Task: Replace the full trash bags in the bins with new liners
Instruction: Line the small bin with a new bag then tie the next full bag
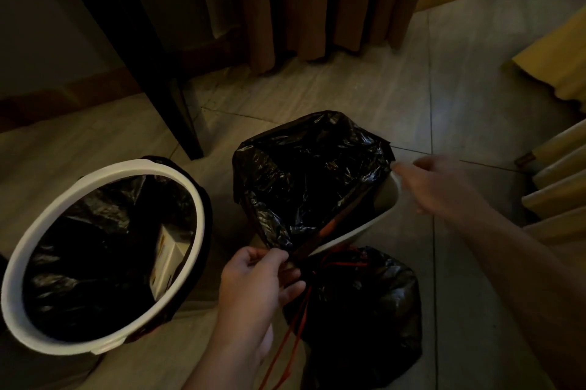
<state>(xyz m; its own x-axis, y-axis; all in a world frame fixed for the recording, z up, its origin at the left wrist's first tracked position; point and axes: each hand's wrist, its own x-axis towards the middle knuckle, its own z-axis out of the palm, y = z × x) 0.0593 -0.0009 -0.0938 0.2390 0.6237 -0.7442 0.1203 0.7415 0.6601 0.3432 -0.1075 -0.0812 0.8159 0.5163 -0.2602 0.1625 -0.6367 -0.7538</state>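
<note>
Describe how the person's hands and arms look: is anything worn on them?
The left hand and right hand are bare, no gloves. The left forearm and right forearm are uncovered as far as the frame shows: no sleeve, watch or bracelet. Too dim to judge rings.
</note>
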